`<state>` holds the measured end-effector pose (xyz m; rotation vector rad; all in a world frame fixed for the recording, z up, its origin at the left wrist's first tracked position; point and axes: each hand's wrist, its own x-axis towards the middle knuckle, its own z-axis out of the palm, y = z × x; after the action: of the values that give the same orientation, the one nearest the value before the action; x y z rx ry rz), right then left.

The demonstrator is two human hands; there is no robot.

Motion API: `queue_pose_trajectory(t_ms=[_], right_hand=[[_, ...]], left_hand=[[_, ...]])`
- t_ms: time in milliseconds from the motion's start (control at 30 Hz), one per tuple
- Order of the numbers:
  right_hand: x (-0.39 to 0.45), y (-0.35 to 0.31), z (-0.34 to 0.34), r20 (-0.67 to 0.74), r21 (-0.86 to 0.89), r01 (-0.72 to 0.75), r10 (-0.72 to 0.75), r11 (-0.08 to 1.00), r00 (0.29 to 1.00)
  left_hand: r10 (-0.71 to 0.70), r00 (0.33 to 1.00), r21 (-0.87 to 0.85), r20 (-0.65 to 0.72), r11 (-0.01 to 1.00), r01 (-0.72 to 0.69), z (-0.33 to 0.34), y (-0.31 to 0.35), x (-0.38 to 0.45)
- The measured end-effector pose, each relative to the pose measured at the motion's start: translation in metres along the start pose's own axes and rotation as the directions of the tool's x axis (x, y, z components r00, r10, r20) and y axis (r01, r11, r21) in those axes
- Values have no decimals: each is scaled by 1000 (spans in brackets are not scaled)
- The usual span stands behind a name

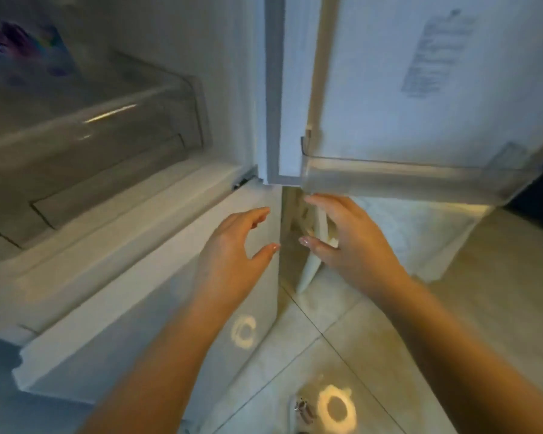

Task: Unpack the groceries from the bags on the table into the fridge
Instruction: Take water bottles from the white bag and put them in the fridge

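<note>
Both forearms are bare up to the bottom edge of the picture, with no sleeve in view. The left hand [232, 252] and the right hand [348, 242] wear no glove, no ring and no watch or band at the wrist. The nails are a little long, rounded, and look pale pink and glossy on the thumbs. The picture is somewhat blurred, so finer details cannot be told.
</note>
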<state>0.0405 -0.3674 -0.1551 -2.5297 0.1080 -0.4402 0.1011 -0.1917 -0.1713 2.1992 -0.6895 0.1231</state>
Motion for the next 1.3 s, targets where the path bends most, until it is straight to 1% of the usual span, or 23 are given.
queue_pose_trajectory(t_ms=[67, 167, 267, 367, 433, 500, 600, 700, 833, 967, 1200, 1300], right_hand=[[-34, 25, -11, -26, -31, -63, 62, 998, 998], [-86, 68, -33, -57, -21, -184, 183, 983, 982], [-136, 119, -63, -107, -34, -289, 284, 957, 953], [-185, 174, -103, -137, -60, -377, 367, 924, 920], [-216, 211, -132, -127, -85, -429, 418, 899, 900], [-245, 247, -161, -127, -101, -452, 439, 886, 889], [-274, 296, -198, -110, -138, -478, 466, 868, 878], [-285, 342, -225, -66, -187, -491, 487, 851, 871], [-271, 398, -247, -9, -204, -458, 466, 865, 885], [-227, 456, -258, 35, -209, -403, 419, 891, 907], [-88, 560, -286, 105, -209, -263, 289, 942, 952], [-28, 596, -299, 151, -190, -216, 246, 958, 957]], left_hand=[[31, 993, 0, 117, 1000, -31, 31, 17, -10], [95, 965, 12, 245, 995, -102, 81, 47, -21], [164, 922, 10, 350, 984, -179, 137, 83, -31], [230, 865, 9, 446, 965, -262, 199, 129, -40], [266, 831, 13, 489, 950, -312, 241, 162, -46], [275, 805, 11, 525, 944, -330, 282, 193, -52], [267, 790, 22, 552, 942, -334, 336, 231, -60], [245, 780, 44, 576, 943, -329, 378, 257, -57], [201, 789, 84, 581, 949, -304, 421, 275, -32], [166, 822, 107, 545, 958, -265, 460, 282, 15], [95, 892, 138, 443, 975, -173, 535, 282, 142], [44, 901, 142, 432, 983, -116, 559, 286, 202]])
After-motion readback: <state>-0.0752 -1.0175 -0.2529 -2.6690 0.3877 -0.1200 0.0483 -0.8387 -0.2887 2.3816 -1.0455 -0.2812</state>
